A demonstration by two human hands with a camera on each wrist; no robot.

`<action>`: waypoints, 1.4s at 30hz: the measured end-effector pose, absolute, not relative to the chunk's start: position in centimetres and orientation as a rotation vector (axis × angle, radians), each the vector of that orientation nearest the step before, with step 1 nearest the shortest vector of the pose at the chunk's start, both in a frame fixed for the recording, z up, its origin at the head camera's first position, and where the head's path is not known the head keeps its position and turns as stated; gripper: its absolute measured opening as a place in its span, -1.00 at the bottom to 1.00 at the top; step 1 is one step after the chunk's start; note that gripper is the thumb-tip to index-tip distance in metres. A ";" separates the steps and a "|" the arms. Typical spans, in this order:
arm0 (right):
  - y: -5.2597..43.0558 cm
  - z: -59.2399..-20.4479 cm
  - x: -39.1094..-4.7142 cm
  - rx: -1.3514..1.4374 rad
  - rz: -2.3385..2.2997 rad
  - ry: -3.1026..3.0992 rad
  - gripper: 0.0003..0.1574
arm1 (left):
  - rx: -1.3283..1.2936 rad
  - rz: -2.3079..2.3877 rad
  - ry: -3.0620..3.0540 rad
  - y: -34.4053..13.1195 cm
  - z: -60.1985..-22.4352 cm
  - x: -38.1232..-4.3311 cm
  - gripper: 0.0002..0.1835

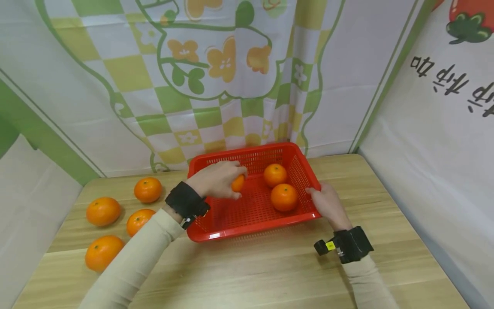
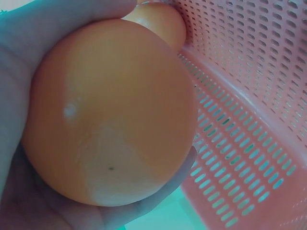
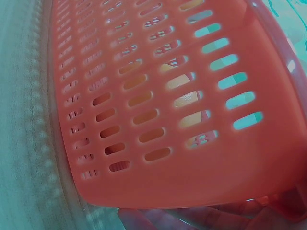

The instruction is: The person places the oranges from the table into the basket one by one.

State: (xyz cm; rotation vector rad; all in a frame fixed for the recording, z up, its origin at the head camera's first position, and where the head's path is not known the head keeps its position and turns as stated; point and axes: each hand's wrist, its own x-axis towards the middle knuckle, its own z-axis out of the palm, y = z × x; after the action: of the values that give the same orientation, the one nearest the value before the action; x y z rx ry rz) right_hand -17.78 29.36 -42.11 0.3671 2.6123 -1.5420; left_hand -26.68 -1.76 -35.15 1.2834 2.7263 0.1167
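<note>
My left hand (image 1: 220, 179) reaches over the left part of a red plastic basket (image 1: 254, 226) and grips an orange (image 1: 238, 183) inside its walls. In the left wrist view, the fingers curl round this orange (image 2: 110, 115), which fills much of the picture. Two more oranges, one farther back (image 1: 275, 175) and one nearer the front (image 1: 284, 197), rest on the basket floor at the right. With the thumb over the rim, my right hand (image 1: 329, 205) grips the basket's right side. Its fingers (image 3: 192, 219) show beneath the perforated wall in the right wrist view.
Left of the basket, several loose oranges lie on the wooden table (image 1: 247, 274), among them one near the back (image 1: 148, 189) and one by the left sleeve (image 1: 103, 253). A patterned curtain (image 1: 231, 111) hangs right behind the basket, and a white wall panel (image 1: 432, 171) stands at the right.
</note>
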 end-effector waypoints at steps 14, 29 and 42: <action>29.3 -42.1 -17.8 0.372 -1.520 2.608 -0.46 | 1.218 0.101 2.713 -0.5 -36.4 -28.0 -0.48; 29.4 -42.3 -17.8 0.376 -1.541 2.601 -0.47 | 1.198 0.013 2.659 1.2 -37.5 -29.6 -0.39; 29.4 -42.1 -17.9 0.384 -1.544 2.592 -0.46 | 1.197 -0.072 2.631 3.4 -39.0 -31.1 -0.34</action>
State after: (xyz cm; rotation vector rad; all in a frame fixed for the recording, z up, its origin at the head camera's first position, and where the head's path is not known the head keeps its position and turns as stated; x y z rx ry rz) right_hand -17.89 29.42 -42.08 0.3844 2.5922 -1.5436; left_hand -31.15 3.35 -39.05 1.1975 2.6310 -0.0716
